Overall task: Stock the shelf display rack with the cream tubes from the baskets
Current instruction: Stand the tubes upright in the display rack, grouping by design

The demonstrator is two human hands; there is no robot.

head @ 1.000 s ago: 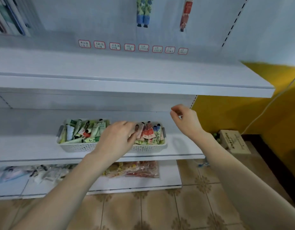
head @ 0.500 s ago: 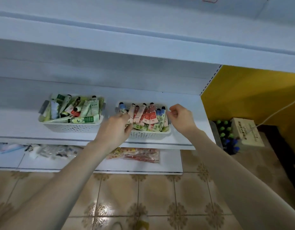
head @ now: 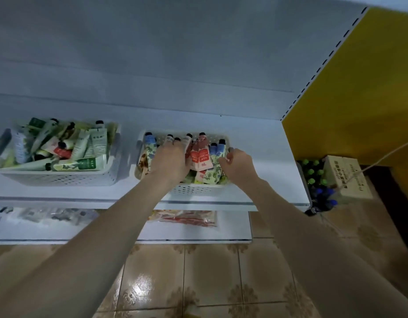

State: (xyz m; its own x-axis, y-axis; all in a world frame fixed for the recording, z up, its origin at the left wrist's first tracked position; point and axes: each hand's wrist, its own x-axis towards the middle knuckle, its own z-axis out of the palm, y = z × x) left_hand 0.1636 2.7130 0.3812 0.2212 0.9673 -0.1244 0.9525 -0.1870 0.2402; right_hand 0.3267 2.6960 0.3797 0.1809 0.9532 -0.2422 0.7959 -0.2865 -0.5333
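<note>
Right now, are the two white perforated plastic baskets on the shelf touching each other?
Apart. The head view shows a strip of bare white shelf between the left basket and the right basket.

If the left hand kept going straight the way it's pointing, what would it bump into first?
Most likely the cream tubes in the right basket: the left hand already lies on them, fingers aimed at the basket's back wall. Depth is hard to judge here.

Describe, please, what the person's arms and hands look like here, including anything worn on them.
Both forearms are bare right to the bottom frame edge; no sleeves show. The left hand and the right hand wear no gloves, and no watch or bracelet is on either wrist. Whether any finger carries a ring cannot be told.
</note>
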